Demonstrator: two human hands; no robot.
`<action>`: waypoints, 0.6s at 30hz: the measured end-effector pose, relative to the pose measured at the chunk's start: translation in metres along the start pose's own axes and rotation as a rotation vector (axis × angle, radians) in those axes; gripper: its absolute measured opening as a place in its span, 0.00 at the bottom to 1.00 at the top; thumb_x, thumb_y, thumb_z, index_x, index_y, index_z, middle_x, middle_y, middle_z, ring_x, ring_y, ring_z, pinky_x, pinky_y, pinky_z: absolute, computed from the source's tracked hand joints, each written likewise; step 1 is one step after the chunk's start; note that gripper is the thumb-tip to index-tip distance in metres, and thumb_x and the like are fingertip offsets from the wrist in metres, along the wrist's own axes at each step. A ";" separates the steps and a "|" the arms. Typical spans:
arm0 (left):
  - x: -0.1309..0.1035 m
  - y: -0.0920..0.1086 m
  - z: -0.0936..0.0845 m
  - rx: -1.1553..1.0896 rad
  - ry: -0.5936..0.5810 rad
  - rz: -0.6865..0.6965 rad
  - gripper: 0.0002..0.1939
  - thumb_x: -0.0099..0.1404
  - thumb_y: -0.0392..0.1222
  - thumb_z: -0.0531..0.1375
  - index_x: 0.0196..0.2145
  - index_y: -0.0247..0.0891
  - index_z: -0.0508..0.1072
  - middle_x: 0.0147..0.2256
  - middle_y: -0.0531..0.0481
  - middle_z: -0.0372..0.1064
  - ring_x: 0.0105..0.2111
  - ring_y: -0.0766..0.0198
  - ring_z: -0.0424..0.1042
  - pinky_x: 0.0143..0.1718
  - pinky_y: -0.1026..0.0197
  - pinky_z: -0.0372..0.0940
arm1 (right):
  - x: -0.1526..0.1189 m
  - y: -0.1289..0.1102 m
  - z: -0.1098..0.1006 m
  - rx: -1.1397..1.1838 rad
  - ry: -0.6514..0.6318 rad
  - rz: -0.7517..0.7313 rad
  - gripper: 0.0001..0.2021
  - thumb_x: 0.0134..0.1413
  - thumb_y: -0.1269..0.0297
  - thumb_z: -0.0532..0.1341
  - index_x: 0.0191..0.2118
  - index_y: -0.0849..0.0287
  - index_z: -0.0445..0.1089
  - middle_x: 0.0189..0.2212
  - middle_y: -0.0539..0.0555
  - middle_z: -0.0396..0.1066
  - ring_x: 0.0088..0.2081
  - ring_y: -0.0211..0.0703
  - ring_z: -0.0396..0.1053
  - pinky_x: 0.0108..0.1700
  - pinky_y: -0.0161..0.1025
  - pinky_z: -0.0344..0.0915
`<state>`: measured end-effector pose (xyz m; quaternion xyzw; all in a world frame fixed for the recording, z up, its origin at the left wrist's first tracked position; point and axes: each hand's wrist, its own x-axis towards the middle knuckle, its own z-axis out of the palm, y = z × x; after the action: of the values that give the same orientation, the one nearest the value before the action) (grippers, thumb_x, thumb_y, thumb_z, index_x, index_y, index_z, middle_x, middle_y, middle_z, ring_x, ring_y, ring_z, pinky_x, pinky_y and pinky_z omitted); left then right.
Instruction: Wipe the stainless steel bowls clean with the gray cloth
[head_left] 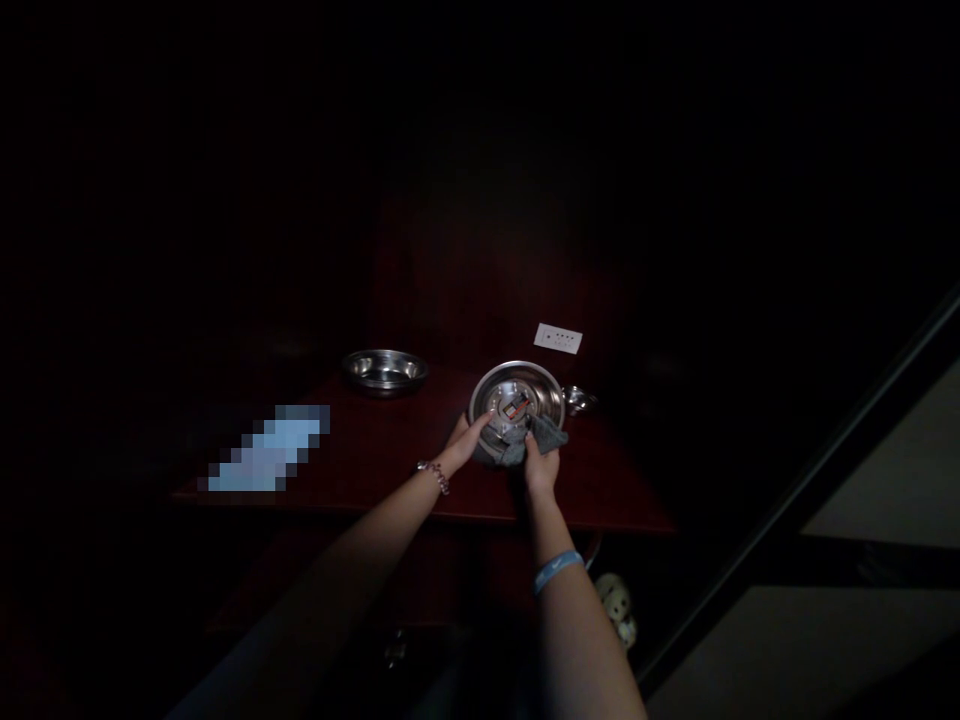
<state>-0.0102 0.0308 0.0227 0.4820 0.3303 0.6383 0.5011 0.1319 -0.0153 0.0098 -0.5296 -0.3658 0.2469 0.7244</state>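
Observation:
A shiny metal bowl [551, 388] is tilted toward me above the dark red table, with a small orange and black label [517, 406] on its inner bottom. My left hand [466, 443] grips the bowl's left side, its thumb over the rim and its other fingers hidden behind. At the lower right rim, my right hand [540, 464] is closed on a grey cloth [550, 436], which lies bunched against the bowl. Part of the cloth hangs below the bowl's lower edge.
Another metal bowl [385, 372] stands at the back left of the table [360, 470]. A smaller metal dish [577, 401] is just right of the held bowl. Behind is a white card or panel [558, 338]. A blurred-out bluish patch [266, 450] covers something at left. Surroundings are very dark.

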 end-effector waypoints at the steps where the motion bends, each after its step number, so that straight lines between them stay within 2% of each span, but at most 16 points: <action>1: -0.001 0.001 0.000 -0.004 -0.012 -0.012 0.24 0.55 0.52 0.69 0.45 0.33 0.78 0.44 0.40 0.80 0.50 0.47 0.77 0.56 0.50 0.68 | 0.001 0.001 -0.001 -0.023 0.001 -0.020 0.27 0.50 0.57 0.64 0.54 0.67 0.72 0.52 0.65 0.76 0.54 0.54 0.74 0.60 0.50 0.66; 7: -0.004 0.001 0.002 -0.042 -0.086 -0.034 0.27 0.57 0.55 0.67 0.48 0.32 0.78 0.46 0.39 0.80 0.52 0.46 0.76 0.58 0.48 0.67 | -0.002 0.001 -0.004 -0.119 0.041 -0.013 0.28 0.52 0.55 0.62 0.56 0.68 0.71 0.53 0.67 0.75 0.54 0.55 0.74 0.58 0.48 0.66; 10: -0.005 0.001 0.004 -0.040 -0.167 -0.041 0.27 0.59 0.54 0.66 0.49 0.32 0.77 0.49 0.39 0.79 0.55 0.47 0.74 0.60 0.49 0.65 | -0.003 -0.002 -0.008 -0.109 0.080 0.028 0.26 0.51 0.57 0.64 0.54 0.67 0.72 0.51 0.66 0.76 0.53 0.54 0.74 0.58 0.47 0.66; 14: -0.010 0.006 0.008 -0.018 -0.263 0.000 0.26 0.59 0.50 0.67 0.51 0.33 0.77 0.55 0.41 0.74 0.58 0.50 0.71 0.64 0.51 0.60 | -0.006 -0.008 -0.011 -0.082 0.121 0.117 0.24 0.49 0.60 0.66 0.52 0.64 0.73 0.50 0.62 0.77 0.53 0.53 0.75 0.58 0.47 0.66; 18: -0.011 0.006 0.012 0.034 -0.320 -0.022 0.24 0.53 0.45 0.71 0.47 0.32 0.78 0.52 0.40 0.77 0.57 0.48 0.72 0.64 0.49 0.60 | -0.009 -0.014 -0.008 -0.077 0.159 0.162 0.26 0.49 0.62 0.66 0.55 0.62 0.70 0.51 0.61 0.77 0.55 0.51 0.74 0.58 0.44 0.67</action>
<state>-0.0009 0.0176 0.0288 0.5822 0.2622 0.5421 0.5462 0.1324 -0.0314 0.0189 -0.6027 -0.2724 0.2478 0.7079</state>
